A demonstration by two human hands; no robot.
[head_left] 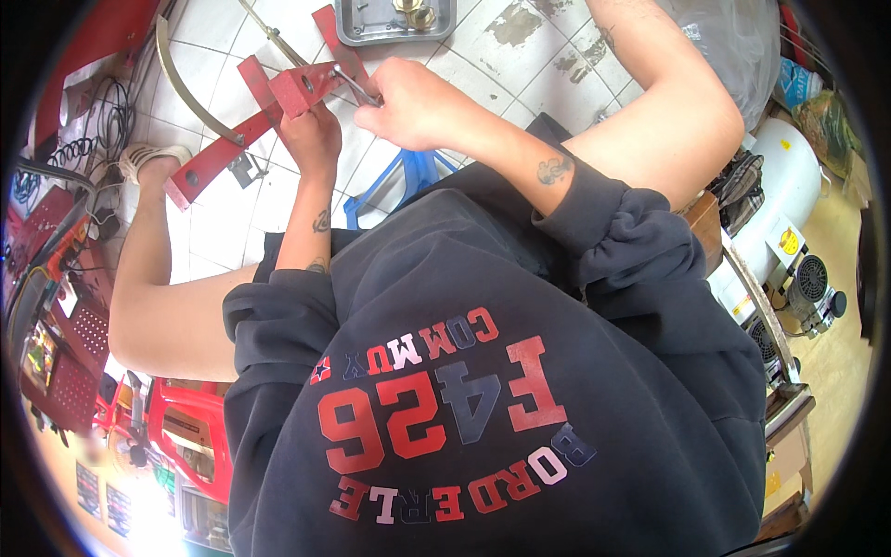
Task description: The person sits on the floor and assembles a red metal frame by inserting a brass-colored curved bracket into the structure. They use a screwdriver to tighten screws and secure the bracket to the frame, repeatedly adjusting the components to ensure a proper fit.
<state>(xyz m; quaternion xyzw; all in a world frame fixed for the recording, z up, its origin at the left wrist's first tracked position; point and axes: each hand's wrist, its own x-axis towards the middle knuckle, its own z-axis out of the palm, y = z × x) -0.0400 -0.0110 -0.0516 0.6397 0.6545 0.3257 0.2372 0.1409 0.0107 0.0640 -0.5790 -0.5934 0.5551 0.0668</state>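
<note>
Clamping L hand (pixel 312 139) fingers on red metal frame (pixel 295 93), R hand (pixel 406 104) fingers on slim metal tool (pixel 354 84), we've brass-colored hdwe (pixel 421 18) apparently unfitted in gray tray (pixel 394 38).

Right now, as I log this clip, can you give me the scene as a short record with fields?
Left hand: gripping the red metal frame from the near side, fingers partly hidden
Right hand: closed around a slim metal tool, its far end at the frame
Also at the frame: a curved strip, lower end meeting it
Beyond the hands: a grey tray holding brass-coloured parts
Floor: white tiles, some patches worn
</note>
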